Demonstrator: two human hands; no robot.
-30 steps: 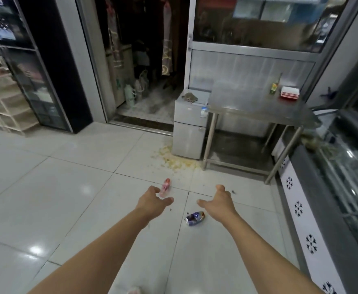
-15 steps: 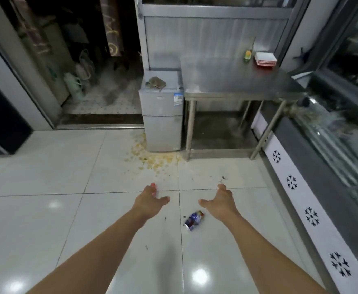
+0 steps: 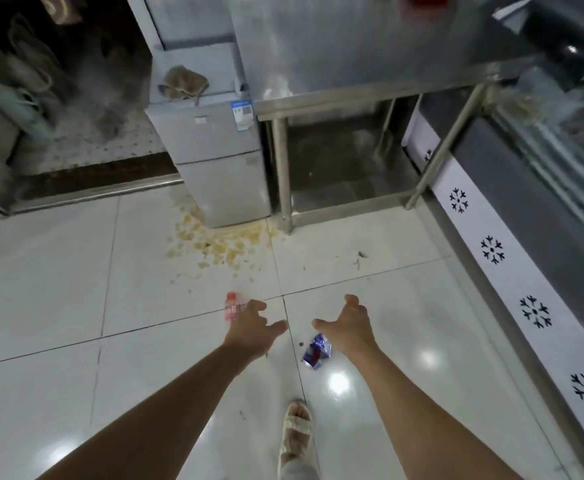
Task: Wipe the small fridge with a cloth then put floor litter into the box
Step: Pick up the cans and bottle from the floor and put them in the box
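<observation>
- Cloth: crumpled grey-brown heap lying on the top panel of the small fridge, toward its rear left; no clear long axis, a thin edge trailing toward the fridge front.
- Small fridge: pale grey, two doors, upright on the floor, its long axis vertical, doors facing the viewer. Its right side stands just beside the left front leg of the steel desk. A blue-and-white label sits at the upper right corner of the top door.
- Floor litter, item one: a red-capped bottle lying on its side on the white tile floor, cap pointing away from the viewer toward the fridge; its lower part is hidden behind the left hand. Contents cannot be told.
- Floor litter, item two: a crushed blue and silver can lying on its side, long axis running from lower left to upper right, partly under the right wrist in view.
- Floor litter, item three: yellowish crumbs scattered on the tiles at the fridge's front foot, spreading left and toward the viewer.
- Left hand: held out above the floor, fingers spread and loosely bent, holding nothing.
- Right hand: held out likewise, thumb apart, fingers relaxed, holding nothing.
- A sandalled foot stands on the tiles between the forearms.
- A white panel with black snowflake marks runs along the right.
</observation>
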